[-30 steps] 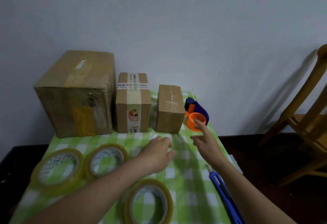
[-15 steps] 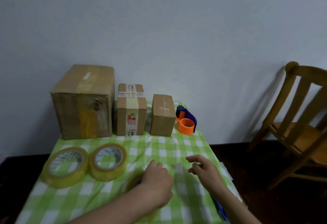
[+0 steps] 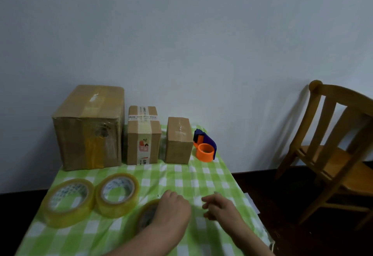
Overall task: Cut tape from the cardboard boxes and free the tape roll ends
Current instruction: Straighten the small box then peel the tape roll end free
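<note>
Three taped cardboard boxes stand in a row against the wall: a large box (image 3: 88, 128), a middle box (image 3: 144, 136) with printed tape, and a small box (image 3: 178, 140). Two yellowish tape rolls lie flat in front, a left roll (image 3: 68, 201) and a second roll (image 3: 118, 194). My left hand (image 3: 173, 209) lies curled over the right side of a third tape roll (image 3: 147, 215), hiding part of it; whether it grips the roll is unclear. My right hand (image 3: 220, 207) hovers just right of it, fingers loosely bent, holding nothing.
An orange and blue tape dispenser (image 3: 204, 146) sits right of the small box. A green checked cloth (image 3: 201, 175) covers the table, whose right edge drops to a dark floor. A wooden chair (image 3: 333, 144) stands at the right.
Both hands have drawn back from near the small box and dispenser to the table's near part. The left hand now rests over the third roll. The blue knife is no longer in view.
</note>
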